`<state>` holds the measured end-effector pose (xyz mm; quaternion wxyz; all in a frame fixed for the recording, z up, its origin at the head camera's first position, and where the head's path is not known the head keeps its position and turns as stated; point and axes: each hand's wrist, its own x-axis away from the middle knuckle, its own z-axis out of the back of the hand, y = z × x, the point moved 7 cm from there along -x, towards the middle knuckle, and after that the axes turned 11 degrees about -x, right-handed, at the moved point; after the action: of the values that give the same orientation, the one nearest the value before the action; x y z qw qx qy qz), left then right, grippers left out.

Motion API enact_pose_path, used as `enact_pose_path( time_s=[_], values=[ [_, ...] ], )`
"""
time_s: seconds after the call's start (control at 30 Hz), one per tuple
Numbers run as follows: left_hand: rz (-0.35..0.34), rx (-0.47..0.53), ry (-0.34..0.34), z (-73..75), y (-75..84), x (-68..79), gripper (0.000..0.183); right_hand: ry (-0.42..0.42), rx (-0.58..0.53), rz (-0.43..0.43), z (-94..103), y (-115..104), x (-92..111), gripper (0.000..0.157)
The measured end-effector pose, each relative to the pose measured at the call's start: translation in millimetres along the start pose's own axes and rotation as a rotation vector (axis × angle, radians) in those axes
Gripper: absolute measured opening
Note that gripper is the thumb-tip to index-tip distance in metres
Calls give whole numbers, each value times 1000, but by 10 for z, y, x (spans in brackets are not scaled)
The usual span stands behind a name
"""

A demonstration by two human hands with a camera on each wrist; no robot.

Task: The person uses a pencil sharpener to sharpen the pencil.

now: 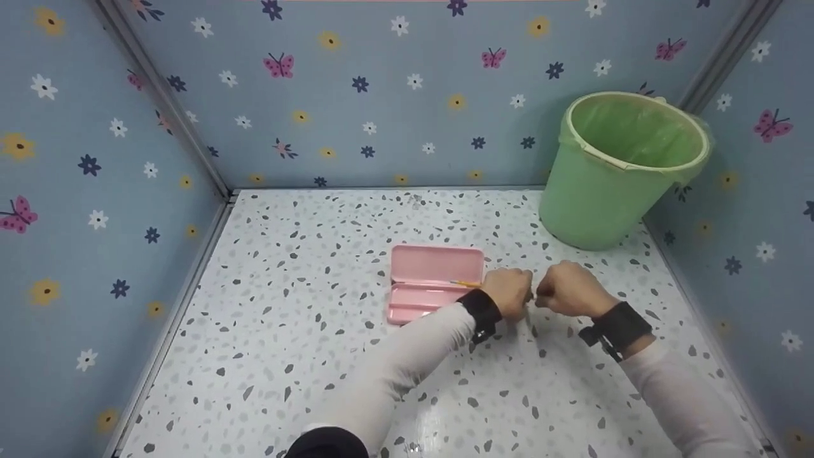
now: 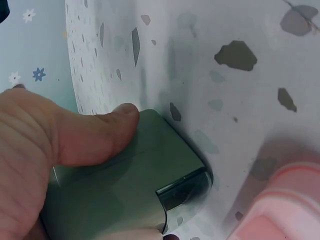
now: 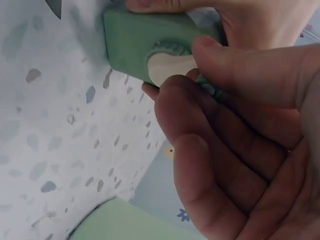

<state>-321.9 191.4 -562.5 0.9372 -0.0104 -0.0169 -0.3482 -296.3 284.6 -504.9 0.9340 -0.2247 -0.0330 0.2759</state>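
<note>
My left hand grips a green crank pencil sharpener, its thumb lying along the body. A dark, see-through part shows at one end. Seen from the right wrist, a cream crank arm sticks out of the sharpener's end face. My right hand pinches that crank at its green knob, between thumb and curled fingers. In the head view, the hands hide the sharpener. Left of them lies an open pink pencil case, with a yellow pencil partly covered by my left hand.
A green wastebasket with a liner stands at the back right, beyond my right hand. Flowered panels enclose the speckled white table at the back and both sides.
</note>
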Motion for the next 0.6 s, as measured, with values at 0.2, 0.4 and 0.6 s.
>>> enact_pose_path(
  time_s=[0.2,0.4,0.6],
  values=[
    [4,13,13,46,3,50,18,3,-33,-25,63,44,-48,15],
    [-3,21,16,59,9,53,15,23,-71,-93,125,167,-109,7],
    [-18,11,14,41,21,49,16,38,-93,-93,145,256,-151,10]
  ],
)
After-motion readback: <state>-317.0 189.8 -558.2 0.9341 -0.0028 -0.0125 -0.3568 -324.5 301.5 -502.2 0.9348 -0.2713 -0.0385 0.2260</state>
